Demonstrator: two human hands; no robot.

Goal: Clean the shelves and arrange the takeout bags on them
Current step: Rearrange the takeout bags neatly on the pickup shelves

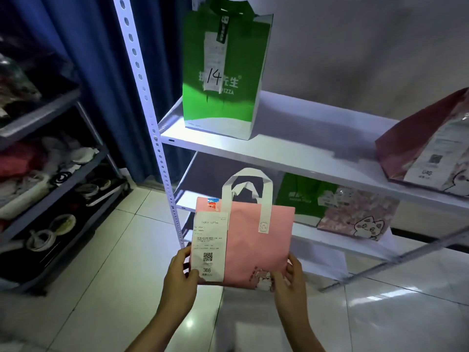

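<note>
- Two hands gripping a pink takeout bag [256, 240] at lower centre: left hand [181, 271] pinching its bottom left corner, right hand [291, 275] pinching its bottom right.
- Holding it upright before the lower shelf [330, 246].
- Standing at upper centre on the upper shelf [304, 148]: a green bag [223, 72].

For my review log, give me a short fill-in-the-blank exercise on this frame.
1. Both hands hold a ____ bag by its bottom corners.
2. The green bag on the upper shelf bears the handwritten number ____.
3. The large number on the held bag's receipt reads ____.

Missing words: pink; 14; 366
</note>
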